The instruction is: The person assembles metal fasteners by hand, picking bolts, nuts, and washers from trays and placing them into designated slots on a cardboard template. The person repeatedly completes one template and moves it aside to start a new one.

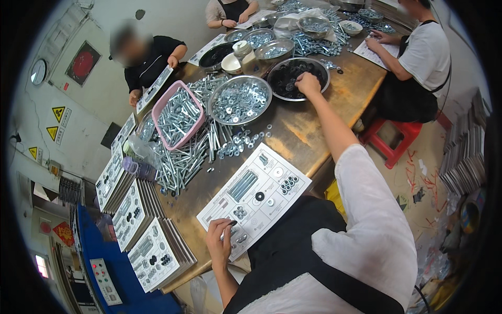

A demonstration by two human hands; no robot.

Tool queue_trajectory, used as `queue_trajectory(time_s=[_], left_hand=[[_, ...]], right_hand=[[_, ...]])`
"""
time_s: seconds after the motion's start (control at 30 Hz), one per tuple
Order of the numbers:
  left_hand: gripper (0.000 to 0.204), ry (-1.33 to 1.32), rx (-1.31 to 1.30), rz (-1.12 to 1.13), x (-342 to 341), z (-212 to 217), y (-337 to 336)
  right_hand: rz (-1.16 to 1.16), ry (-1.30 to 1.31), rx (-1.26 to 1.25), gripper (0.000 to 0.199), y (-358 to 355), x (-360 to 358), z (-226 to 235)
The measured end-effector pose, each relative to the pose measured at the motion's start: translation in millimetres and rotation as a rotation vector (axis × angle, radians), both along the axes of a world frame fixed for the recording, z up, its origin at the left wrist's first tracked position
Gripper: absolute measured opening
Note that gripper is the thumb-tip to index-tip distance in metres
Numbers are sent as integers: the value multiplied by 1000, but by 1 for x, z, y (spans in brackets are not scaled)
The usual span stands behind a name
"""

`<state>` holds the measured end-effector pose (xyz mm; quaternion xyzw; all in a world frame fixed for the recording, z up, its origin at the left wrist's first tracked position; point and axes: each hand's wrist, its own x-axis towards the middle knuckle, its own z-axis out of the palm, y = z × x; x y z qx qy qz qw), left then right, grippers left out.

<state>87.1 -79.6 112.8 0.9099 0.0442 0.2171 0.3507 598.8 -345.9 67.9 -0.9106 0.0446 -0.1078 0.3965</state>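
Note:
My right hand [308,85] reaches into a metal bowl [326,86] of black washers [285,78]. Its fingertips are drawn together among them, and what they hold is hidden. Near my body, my left hand [218,239] is at the left corner of a white printed card [282,205], fingers closed around a small black piece [232,223]. On the card lie long bolts [243,185], a black washer [260,196], a pale washer [271,202], a group of nuts [288,184] and other small hardware.
Beyond the card stand a bowl of silver washers [240,100] and a pink basket [200,116] of bolts, with loose bolts [180,166] around. Stacked filled cards [157,254] line the left edge. Co-workers sit around the table [348,104]; a red stool [392,138] stands right.

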Motion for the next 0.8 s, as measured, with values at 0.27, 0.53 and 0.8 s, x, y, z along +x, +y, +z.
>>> queue_trajectory(time_s=[0.27, 0.53, 0.8], left_hand=[[15, -9, -433, 5, 15, 0, -7], [28, -213, -208, 11, 66, 48, -49], [41, -212, -102, -1, 52, 43, -56]], right_hand=[[791, 94, 674, 23, 50, -241, 62], [920, 389, 954, 22, 65, -338, 78], [923, 424, 992, 23, 79, -355, 66]])
